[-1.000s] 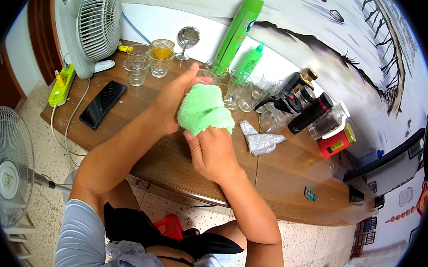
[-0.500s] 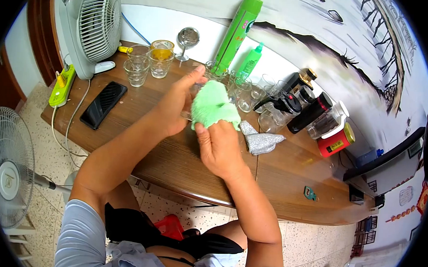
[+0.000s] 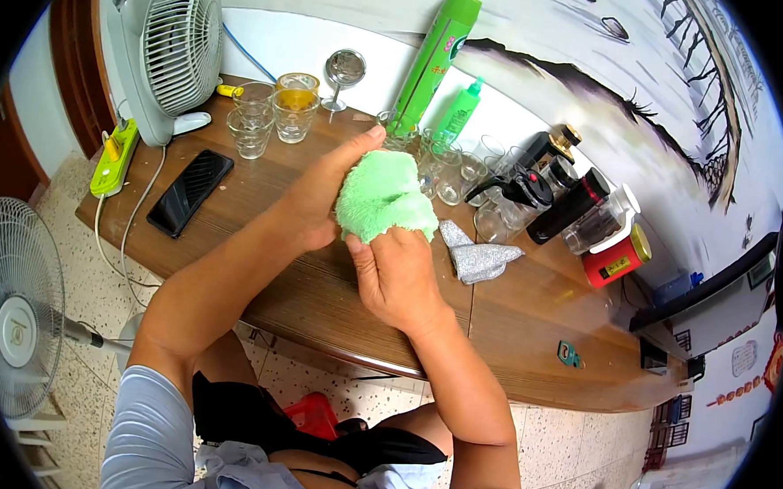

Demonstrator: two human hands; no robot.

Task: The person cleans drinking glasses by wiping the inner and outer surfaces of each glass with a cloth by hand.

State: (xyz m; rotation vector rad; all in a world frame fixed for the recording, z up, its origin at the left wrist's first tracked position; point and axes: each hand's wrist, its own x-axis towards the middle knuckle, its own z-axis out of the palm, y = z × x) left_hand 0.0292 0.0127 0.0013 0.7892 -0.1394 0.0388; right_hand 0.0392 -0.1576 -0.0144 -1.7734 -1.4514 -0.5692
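A fluffy light-green cloth (image 3: 381,195) is bunched between my hands above the table's front half. My right hand (image 3: 400,276) is closed on the cloth's lower edge, fingertips tucked into its folds. My left hand (image 3: 328,188) curls around the cloth's left side, thumb pointing up. In it is a clear glass, now hidden behind the cloth and fingers; only the earlier view shows its edge. Just right of my right hand lies a crumpled silver-grey cloth (image 3: 484,260). Beyond the green cloth stand several clear glasses (image 3: 448,181).
On the wooden table (image 3: 529,331) are more glasses (image 3: 251,135), a black phone (image 3: 190,192), a small round mirror (image 3: 343,69), and a box fan (image 3: 176,52). A tall green can (image 3: 436,61), a glass pot with black lid (image 3: 504,217) and a red tin (image 3: 615,261) stand along the back.
The green cloth has shifted slightly left and spread over the clear glass edge that showed beside my left hand. My right hand has moved a little left with it.
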